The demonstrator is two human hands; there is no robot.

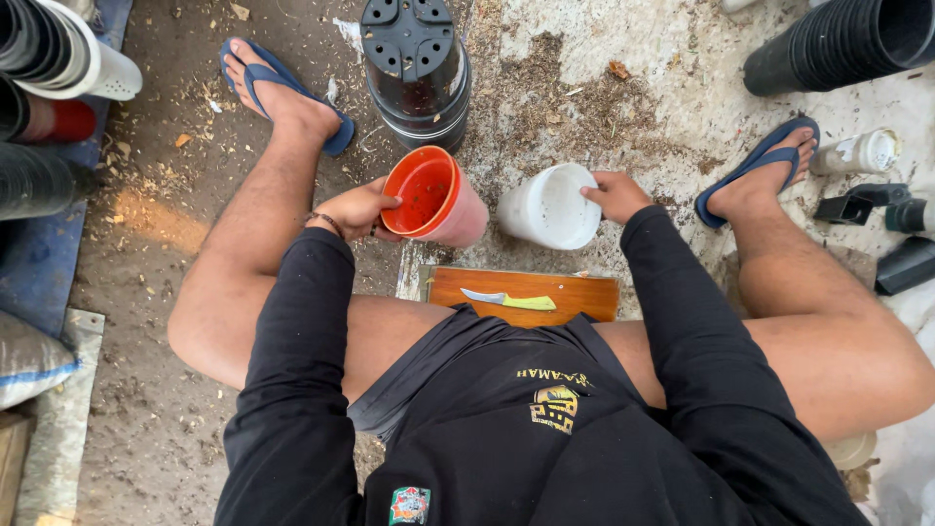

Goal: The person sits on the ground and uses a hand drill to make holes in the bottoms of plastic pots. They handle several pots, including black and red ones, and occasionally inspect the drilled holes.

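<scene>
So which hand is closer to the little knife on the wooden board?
Right. The right hand, holding the white pot, is a bit closer to the knife; the left hand holds the red pot farther off.

White bottle [857, 153] lying by the right foot, grey sack [29, 360] at left edge

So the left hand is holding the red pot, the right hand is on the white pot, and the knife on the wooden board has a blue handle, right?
Not quite. The head view shows the knife on the wooden board has a yellow-green handle, not blue. The rest stands: the left hand holds the red pot and the right hand is on the white pot.
</scene>
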